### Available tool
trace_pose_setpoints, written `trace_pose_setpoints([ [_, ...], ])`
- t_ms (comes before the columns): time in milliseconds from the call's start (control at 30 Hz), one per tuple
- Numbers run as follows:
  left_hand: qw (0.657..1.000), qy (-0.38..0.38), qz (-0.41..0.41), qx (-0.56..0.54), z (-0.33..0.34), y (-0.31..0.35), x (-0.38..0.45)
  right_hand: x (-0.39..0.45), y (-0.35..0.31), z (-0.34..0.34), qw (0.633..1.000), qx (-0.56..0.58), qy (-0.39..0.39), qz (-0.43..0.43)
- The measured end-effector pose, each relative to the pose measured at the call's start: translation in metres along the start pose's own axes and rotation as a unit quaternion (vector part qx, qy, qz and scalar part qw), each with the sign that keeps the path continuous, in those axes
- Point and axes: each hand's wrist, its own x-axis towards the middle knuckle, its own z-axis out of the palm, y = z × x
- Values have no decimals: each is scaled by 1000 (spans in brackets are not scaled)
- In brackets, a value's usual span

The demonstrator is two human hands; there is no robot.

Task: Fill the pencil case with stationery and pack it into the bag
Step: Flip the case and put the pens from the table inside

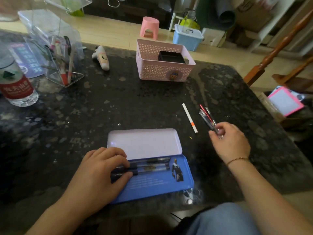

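Three dark pens (149, 167) lay in the open blue pencil case (157, 185) on the tabletop (118, 107); L hand (100, 173) pressed on them w/ fingers curled, R hand (228, 141) clamped a pen bunch (207, 117) beside a white pen (189, 117).

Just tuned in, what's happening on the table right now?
A person is filling an open blue pencil case lying on the dark table. The left hand presses on the black pens already inside. The right hand has its grip closed on a bundle of pens beside the case. A white pen lies loose nearby.
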Motion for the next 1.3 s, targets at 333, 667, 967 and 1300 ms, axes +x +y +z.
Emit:
trace_pose_setpoints([
  [333,1000,-12,5,13,-1,4,1,6,22,11,984,-162,-57,57],
  [667,1000,14,7,23,3,0,0,-11,17,4,971,-225,-81,26],
  [967,999,33,14,4,3,-5,-1,-72,-4,-26,894,37,37,-446],
  [1300,993,93,16,-68,4,-11,0,-86,-40,8,844,-5,-53,-534],
])
